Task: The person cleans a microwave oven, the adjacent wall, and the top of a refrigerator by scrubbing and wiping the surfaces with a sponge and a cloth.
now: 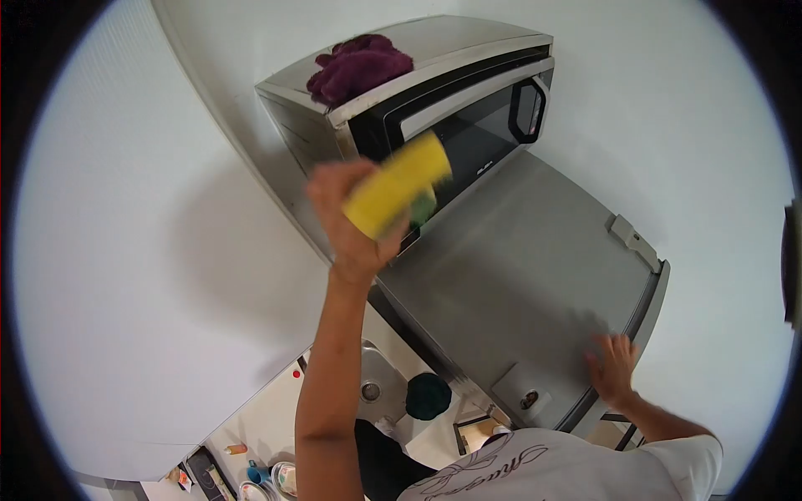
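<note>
While the person's left hand (349, 246) is curled around a bright yellow, block-shaped sponge (397, 185), the right hand (614, 371) lies open, fingers slightly spread, at the edge of a flat grey appliance top (518, 250), holding nothing visible. The sponge is raised in front of the silver-and-black microwave oven (468, 154), below a fluffy purple cloth (359, 73); blur hides whether it touches the door, and how tightly the fingers press cannot be told. It should prove very light, soft and springy, hard to break but easily squashed, and slippery if wet. Its broad sides, pinched near the middle between thumb and fingers, would give the surest hold, leaving one face free.
</note>
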Motion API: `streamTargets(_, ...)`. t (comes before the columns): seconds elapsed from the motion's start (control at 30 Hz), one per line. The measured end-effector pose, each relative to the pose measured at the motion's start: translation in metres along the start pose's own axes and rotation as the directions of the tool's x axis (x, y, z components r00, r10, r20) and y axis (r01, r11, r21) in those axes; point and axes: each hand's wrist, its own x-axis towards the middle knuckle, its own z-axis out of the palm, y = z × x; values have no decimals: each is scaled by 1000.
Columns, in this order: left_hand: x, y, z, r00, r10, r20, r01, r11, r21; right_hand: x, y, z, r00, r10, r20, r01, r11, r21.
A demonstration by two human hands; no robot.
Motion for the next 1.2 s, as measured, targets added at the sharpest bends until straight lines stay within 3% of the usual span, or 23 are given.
streamTargets(0.03, 14, -2, 3, 991, -70, -110, 71, 997, 2, -19, 6, -4, 990, 115, 79, -106, 987, -119)
streamTargets(0.1, 56, 0, 13, 916, -331, -225, 264, 922, -283, -28, 9, -9, 975, 211, 75, -198, 969, -148)
streamTargets(0.17, 65, -15, 21, 924, -328, -197, 278, 930, -242, -35, 15, 1, 951, 304, 65, -289, 941, -175)
streamTargets(0.23, 66, -20, 26, 926, -322, -196, 288, 940, -186, -37, 27, 32, 875, 449, -183, -457, 889, -2)
streamTargets(0.27, 65, -25, 27, 929, -316, -195, 281, 941, -188, -41, 28, 39, 872, 452, -188, -459, 888, 3)
streamTargets(0.33, 60, -38, 30, 957, -179, -227, 124, 964, -233, -46, 28, 47, 799, 567, -199, -566, 822, 70)
streamTargets(0.47, 55, -46, 33, 975, -111, -192, 92, 990, -106, -50, 14, 39, 841, 522, -143, -518, 853, 67)
streamTargets(0.53, 53, -42, 37, 922, -287, -258, 228, 945, -236, -51, 4, 37, 819, 568, -76, -569, 822, 21)
streamTargets(0.6, 49, -46, 39, 930, -249, -272, 214, 965, -151, -46, 6, 37, 827, 541, -151, -554, 830, -65)
streamTargets(0.63, 22, -88, 12, 968, -208, -141, 184, 969, -167, -47, 8, 42, 856, 474, -205, -494, 867, -62)
streamTargets(0.67, 17, -87, 5, 972, -207, -111, 185, 966, -178, -43, 0, 40, 845, 499, -191, -517, 855, -50)
streamTargets(0.73, 5, -73, -4, 987, -127, -99, 153, 936, 317, -32, -9, 27, 736, 674, -59, -676, 737, -1)
streamTargets(0.77, -1, -60, -4, 992, -97, -87, 128, 830, 543, -40, -1, 33, 770, 633, -79, -637, 770, -33)
streamTargets(0.8, -7, -47, -2, 996, -71, -61, 93, 671, 736, -49, 8, 39, 803, 589, -91, -595, 801, -67)
streamTargets(0.87, -10, -37, -2, 999, -9, 43, -40, 228, 973, -40, -1, 35, 784, 618, -64, -620, 784, -25)
streamTargets(0.9, -10, -34, -2, 997, -19, 68, -62, 226, 972, -43, 3, 35, 794, 602, -83, -606, 794, -42)
streamTargets(0.97, -8, -34, -2, 993, -107, 44, 5, 418, 909, -43, 1, 36, 826, 544, -144, -558, 826, -83)
streamTargets(1.0, -12, -38, -4, 993, -104, 58, -9, 419, 908, -41, 0, 37, 823, 552, -134, -564, 823, -75)
streamTargets(1.07, -29, -44, -8, 896, -386, -219, 413, 542, 732, -42, 0, 34, 782, 615, -101, -619, 785, -17)
streamTargets(1.1, -35, -47, -9, 888, -404, -221, 437, 591, 678, -39, -3, 31, 743, 666, -65, -667, 745, -4)
streamTargets(1.2, -56, -53, -10, 953, -301, -49, 264, 734, 626, -39, -3, 32, 765, 636, -101, -639, 769, 4)
